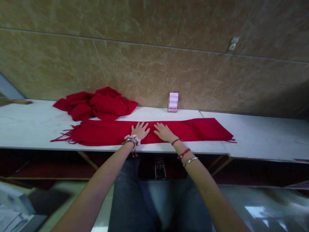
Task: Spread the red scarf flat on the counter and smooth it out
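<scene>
A red scarf (195, 130) lies in a long flat strip along the white tabletop, its fringe spread at the left end and a short fringe at the right. Near its middle, my left hand (140, 131) rests flat on the cloth with fingers spread. Just to the right, my right hand (164, 132) also lies palm down on the scarf, fingers extended. Neither hand grips the fabric. Behind the scarf's left half sits a crumpled heap of red cloth (103, 103).
A phone-like upright object (173, 102), blurred out, leans against the brown marbled wall (135, 67). Below the white tabletop (260, 135) are dark open shelves, with a phone or remote (160, 168) on one. A grey-white object (16, 206) stands at lower left.
</scene>
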A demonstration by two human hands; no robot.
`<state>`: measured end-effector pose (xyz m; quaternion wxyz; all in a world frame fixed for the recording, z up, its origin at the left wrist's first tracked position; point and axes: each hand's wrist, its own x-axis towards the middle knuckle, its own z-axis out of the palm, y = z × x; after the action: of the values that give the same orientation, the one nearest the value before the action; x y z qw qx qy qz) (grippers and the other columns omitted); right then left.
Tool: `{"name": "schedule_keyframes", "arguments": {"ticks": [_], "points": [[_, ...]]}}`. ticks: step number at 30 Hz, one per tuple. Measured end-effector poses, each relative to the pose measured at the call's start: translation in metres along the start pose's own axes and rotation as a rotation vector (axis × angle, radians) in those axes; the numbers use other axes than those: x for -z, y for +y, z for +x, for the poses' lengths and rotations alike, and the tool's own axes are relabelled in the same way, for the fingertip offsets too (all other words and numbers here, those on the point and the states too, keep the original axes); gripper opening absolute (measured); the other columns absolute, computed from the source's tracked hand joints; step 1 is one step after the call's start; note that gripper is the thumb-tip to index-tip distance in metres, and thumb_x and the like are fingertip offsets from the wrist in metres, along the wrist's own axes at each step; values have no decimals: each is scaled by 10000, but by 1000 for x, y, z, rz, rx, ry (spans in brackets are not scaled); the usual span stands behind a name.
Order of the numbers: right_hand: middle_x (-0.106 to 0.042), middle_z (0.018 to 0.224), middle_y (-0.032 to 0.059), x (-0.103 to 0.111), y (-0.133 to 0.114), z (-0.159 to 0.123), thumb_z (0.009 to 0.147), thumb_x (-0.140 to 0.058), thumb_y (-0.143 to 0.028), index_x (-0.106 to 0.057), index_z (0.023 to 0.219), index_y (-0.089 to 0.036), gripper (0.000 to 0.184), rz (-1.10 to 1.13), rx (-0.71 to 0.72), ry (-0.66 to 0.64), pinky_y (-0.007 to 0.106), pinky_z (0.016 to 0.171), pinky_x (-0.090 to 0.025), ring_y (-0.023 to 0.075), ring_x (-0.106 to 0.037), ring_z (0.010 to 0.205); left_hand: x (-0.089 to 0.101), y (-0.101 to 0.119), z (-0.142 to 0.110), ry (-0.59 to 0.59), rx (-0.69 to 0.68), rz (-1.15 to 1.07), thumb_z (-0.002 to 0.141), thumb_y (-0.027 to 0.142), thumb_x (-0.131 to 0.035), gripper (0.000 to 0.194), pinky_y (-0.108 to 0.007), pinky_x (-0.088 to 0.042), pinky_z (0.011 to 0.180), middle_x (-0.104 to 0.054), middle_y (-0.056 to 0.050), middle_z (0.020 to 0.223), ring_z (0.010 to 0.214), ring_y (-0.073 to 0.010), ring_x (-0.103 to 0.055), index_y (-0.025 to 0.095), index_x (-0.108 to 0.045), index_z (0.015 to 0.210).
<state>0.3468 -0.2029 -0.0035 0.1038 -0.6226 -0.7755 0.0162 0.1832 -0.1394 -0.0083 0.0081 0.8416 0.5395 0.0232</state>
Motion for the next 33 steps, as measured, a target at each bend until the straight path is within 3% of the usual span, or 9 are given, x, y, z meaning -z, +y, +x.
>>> {"name": "schedule_keyframes", "arguments": {"ticks": [3,10,12,18,21,23,25,29,33], "points": [[-276,1421,89,-6,4,3,900,-247,-409,-329,1336,-187,495,-28,8,-41,470,1028,-211,231,-233,1299,1,0,-1,-9,-2,1,860,484,-171,551,-560,-193,1000,-189,-13,1449,1316,-265,-161,273,-257,1362],[-259,1427,104,22,113,-35,910,-235,-355,-281,1357,-192,478,-213,-352,-109,460,1015,-230,219,-238,1296,4,1,-3,-9,-10,-7,860,479,-173,550,-567,-189,996,-184,-12,1450,1315,-271,-158,270,-265,1359],[-298,1405,128,32,141,-47,906,-253,-348,-333,1334,-168,472,-232,-416,-109,509,1019,-173,250,-250,1287,5,2,-4,-9,-6,-1,861,469,-174,542,-558,-200,995,-194,-11,1447,1315,-262,-164,269,-274,1356],[-296,1399,157,55,189,-76,905,-209,-375,-319,1346,-188,492,-224,-622,-75,596,936,-240,344,-283,1254,5,3,-3,-9,-1,-5,856,473,-185,548,-558,-186,1001,-199,-11,1446,1314,-264,-167,269,-274,1356],[-261,1406,191,56,180,-75,905,-193,-386,-314,1347,-135,522,-233,-627,-26,595,929,-254,366,-233,1270,3,2,-2,-6,-2,-9,855,478,-185,547,-560,-191,999,-204,-9,1444,1314,-261,-168,277,-274,1356],[-189,1443,145,51,157,-65,906,-196,-393,-268,1365,-168,516,-243,-541,4,568,962,-237,327,-154,1306,3,2,-2,-3,-1,-12,855,477,-188,544,-560,-196,997,-207,-9,1443,1315,-260,-165,280,-275,1355],[-165,1461,69,41,125,-51,906,-213,-404,-244,1368,-248,489,-236,-400,-6,527,990,-237,264,-128,1323,3,2,-2,-5,2,-13,855,480,-189,545,-560,-190,999,-204,-8,1444,1316,-261,-162,281,-274,1355],[-216,1445,79,23,75,-29,903,-211,-416,-256,1367,-233,501,-215,18,-55,549,986,-235,273,-168,1313,4,2,-2,-8,7,-13,859,482,-179,540,-557,-178,1007,-202,-1,1445,1314,-258,-167,290,-263,1357],[-261,1430,70,22,91,-37,906,-214,-397,-290,1353,-242,479,-220,-13,-121,557,982,-240,268,-195,1307,3,1,-2,-8,-3,-15,857,485,-172,549,-561,-189,1000,-191,-7,1448,1315,-263,-164,282,-262,1359]]}}
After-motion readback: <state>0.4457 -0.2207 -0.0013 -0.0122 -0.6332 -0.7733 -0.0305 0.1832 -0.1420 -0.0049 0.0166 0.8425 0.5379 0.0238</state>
